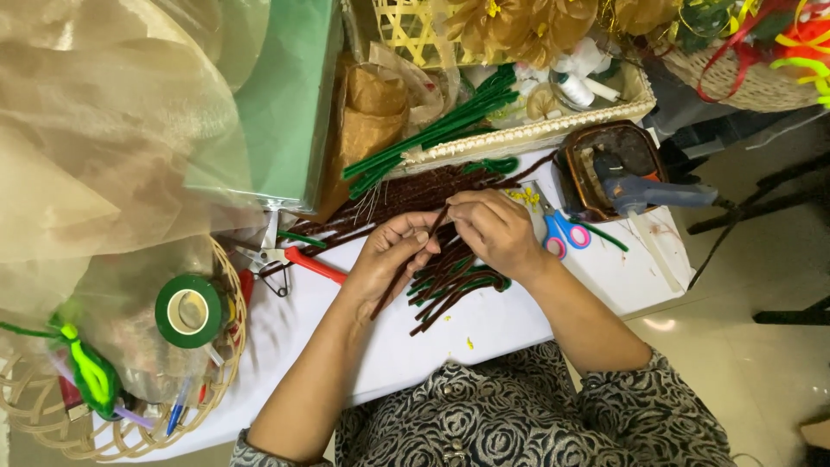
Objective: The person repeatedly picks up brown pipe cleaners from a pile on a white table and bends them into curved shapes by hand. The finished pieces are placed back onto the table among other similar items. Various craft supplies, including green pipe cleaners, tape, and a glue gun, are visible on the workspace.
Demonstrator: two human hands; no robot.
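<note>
We see both hands, left (391,255) and right (493,229), pinching one brown pipe cleaner (413,255); a brown pile (450,290) lies unworked below.

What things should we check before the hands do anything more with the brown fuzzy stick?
1. Left hand grips the brown pipe cleaner: ok.
2. Right hand pinches its upper end: ok.
3. More brown stems in the pile below the hands: ok.
4. Scissors lie apart from the fingers, beside the right hand: ok.
5. Glue gun rests at the table's right end, off the hands: ok; hot or cold: cannot tell.
6. Green tape roll sits in the wicker basket: ok.
</note>
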